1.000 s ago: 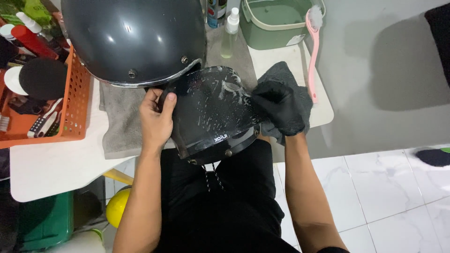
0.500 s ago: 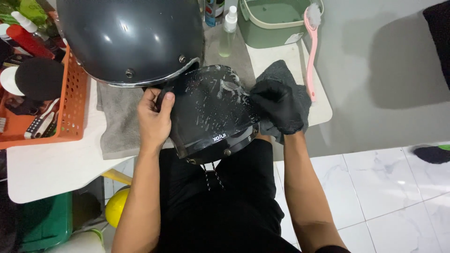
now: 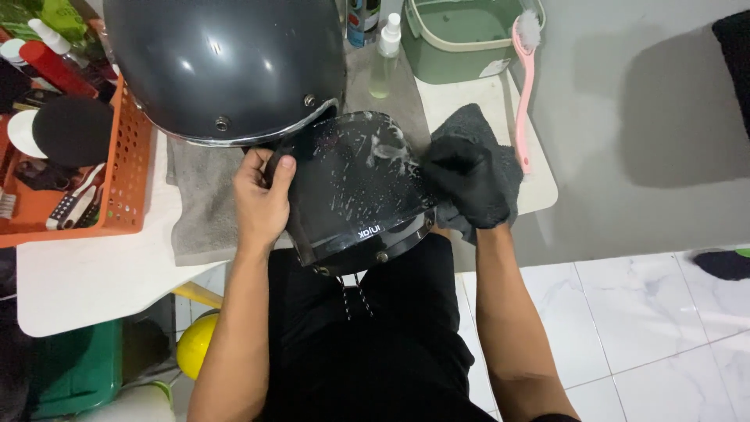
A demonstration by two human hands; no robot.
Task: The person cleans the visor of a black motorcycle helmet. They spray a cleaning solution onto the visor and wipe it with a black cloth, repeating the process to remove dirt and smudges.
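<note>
Two hands: both closed on things, one at each side edge of the dark visor (image 3: pixel 355 187).
Left hand (image 3: pixel 262 199): bare, fingers curled round the visor's left edge, thumb on its face; firm hold.
Right hand (image 3: pixel 467 181): wrapped in a dark cloth (image 3: pixel 476 137), fingers bent and pressed with the cloth against the visor's right edge.
Visor: tinted, curved, between the hands, speckled with white foam and droplets; its lower rim carries a small pale mark and two rivets; it hangs over the tabletop's near edge, above the person's lap.
Helmet (image 3: pixel 223 66): glossy dark grey, just beyond the left hand, resting on a grey towel (image 3: pixel 199 207) that spreads under that hand.
Spray bottle (image 3: pixel 384 59): clear, white cap, upright, beyond the visor and between the hands.
Green tub (image 3: pixel 469 39): pale green, beyond the right hand, a small light label at its near corner.
Pink brush (image 3: pixel 522 86): long handle, white bristles, leaning on the tub, just outside the right hand.
Orange basket (image 3: pixel 125 168): slotted wall, left of the left hand, holding bottles, a black round pad and tools.
Tabletop (image 3: pixel 86 285): white, rounded corners; bare stretch nearer than the basket, left of the left forearm.
Open room: grey floor and white tiles to the right of the right arm.
Below left: yellow round thing (image 3: pixel 195 352) and green bin (image 3: pixel 74 371) under the tabletop.
</note>
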